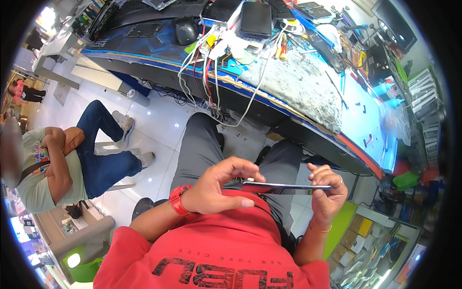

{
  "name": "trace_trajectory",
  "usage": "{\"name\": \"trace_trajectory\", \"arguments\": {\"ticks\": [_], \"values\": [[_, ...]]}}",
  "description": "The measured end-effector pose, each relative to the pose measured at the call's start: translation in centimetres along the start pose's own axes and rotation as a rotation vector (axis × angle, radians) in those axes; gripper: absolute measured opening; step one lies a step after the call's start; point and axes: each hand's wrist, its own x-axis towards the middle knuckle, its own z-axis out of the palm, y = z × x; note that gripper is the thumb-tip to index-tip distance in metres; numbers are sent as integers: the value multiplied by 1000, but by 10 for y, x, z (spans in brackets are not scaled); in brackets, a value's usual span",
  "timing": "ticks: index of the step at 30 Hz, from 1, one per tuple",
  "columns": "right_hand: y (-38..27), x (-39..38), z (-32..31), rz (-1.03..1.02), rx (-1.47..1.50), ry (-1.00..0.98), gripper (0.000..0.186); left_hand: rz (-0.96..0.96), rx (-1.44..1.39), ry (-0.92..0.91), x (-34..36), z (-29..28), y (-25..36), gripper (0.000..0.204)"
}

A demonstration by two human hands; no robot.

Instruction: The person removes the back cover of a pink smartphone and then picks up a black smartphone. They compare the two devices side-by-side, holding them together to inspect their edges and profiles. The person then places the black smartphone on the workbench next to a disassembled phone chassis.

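Note:
A thin, flat phone [286, 186] is seen nearly edge-on in front of my red shirt, lying roughly level. My right hand [327, 190] grips its right end, thumb below and fingers above. At the other end is my left hand [216, 188], wearing a red watch. Its fingers arch over that end, and its thumb points out below, apart from them. A tiny pale piece [250, 179] shows at the phone's left end by those fingertips; what it is I cannot make out. The phone's screen is hidden by the angle.
A cluttered workbench [293, 86] stands ahead, with white cables [262, 82] hanging over its edge. A dark tablet-like device [255, 19] and a black mouse [186, 32] lie on it. To my left a person [62, 154] sits with folded arms. A glass cabinet [370, 241] is at lower right.

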Motion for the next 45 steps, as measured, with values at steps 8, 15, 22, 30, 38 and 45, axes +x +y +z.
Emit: {"name": "trace_trajectory", "arguments": {"ticks": [8, 15, 22, 30, 38, 45], "values": [[-6, -3, -17, -31, -90, 51, 25, 248, -582, -33, 16, -87, -5, 43], [-4, -4, -15, -27, -53, 47, 26, 115, -286, 149, -5, -56, -49, 39], [2, -4, -10, -21, 2, 51, 26, 93, 27, 113, 0, 22, -42, 37], [8, -8, -5, -15, 59, 55, 25, 240, 193, 207, 0, 25, -48, 22], [6, -12, -1, -20, 47, 55, 25, 290, 210, 208, 1, 23, -44, 20], [3, -15, -1, -9, 69, 36, 24, 300, 205, 196, -1, 21, -45, 21]]}}
